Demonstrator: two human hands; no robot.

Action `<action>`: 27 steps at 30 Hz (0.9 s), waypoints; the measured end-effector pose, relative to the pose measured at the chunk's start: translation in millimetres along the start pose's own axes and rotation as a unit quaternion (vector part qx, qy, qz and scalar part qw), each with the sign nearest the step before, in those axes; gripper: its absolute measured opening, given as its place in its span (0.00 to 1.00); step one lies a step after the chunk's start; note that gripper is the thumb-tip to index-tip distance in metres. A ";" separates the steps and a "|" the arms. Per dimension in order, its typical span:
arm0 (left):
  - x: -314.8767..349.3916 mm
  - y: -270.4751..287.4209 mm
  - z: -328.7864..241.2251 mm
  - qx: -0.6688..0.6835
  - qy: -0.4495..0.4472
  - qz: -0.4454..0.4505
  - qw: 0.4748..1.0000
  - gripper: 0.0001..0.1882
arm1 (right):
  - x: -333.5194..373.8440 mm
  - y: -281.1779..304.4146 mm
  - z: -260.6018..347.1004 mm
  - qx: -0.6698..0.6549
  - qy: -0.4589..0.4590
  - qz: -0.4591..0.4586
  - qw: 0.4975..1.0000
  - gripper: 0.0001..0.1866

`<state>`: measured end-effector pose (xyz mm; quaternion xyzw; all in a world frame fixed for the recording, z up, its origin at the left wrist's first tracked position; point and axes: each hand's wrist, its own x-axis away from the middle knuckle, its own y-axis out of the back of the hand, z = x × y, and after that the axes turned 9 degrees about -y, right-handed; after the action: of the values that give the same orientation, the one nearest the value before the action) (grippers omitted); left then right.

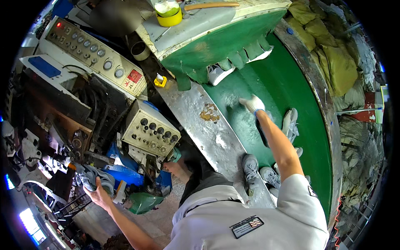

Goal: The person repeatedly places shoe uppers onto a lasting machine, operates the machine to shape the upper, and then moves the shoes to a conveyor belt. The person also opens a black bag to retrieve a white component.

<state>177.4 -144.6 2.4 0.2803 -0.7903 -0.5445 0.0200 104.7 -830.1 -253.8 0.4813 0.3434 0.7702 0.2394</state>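
Note:
On the left, my bare left hand (100,195) is closed on a grey shoe (99,178) at the front of a machine. The shoe's far end sits against the machine's metal parts (62,183). My right hand (252,104), in a pale glove, is stretched out above the green conveyor belt (310,162), fingers apart and nothing visible in them. A dark-soled shoe (263,132) lies just below that hand, partly behind my forearm. Further right on the belt lies a light grey shoe (290,123). Grey laced shoes (250,166) stand near the belt's metal edge.
A control box with knobs (151,132) and a long gauge panel (93,54) stand left of the metal ledge (208,125). A green-curtained housing (225,46) spans the belt, a shoe (218,74) under its flaps. On top is a yellow cup (170,20). Sacks (329,54) are piled at right.

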 end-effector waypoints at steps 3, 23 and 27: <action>-38.6 -22.8 53.8 0.177 -0.087 0.001 0.980 0.31 | -104.9 -73.6 24.7 -0.302 -0.034 0.058 0.951 0.58; 24.3 -15.7 66.6 0.343 0.033 0.165 0.924 0.18 | 204.3 -115.4 78.6 -0.714 0.071 0.574 0.394 0.31; 13.2 -47.5 -24.7 0.505 0.004 0.331 0.797 0.23 | 314.4 -133.3 156.0 -0.635 0.043 0.570 0.520 0.24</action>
<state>194.6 -183.6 -32.6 -0.0258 -0.9976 -0.0273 0.0576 118.4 -477.2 -126.7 0.2610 -0.5744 0.7755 -0.0235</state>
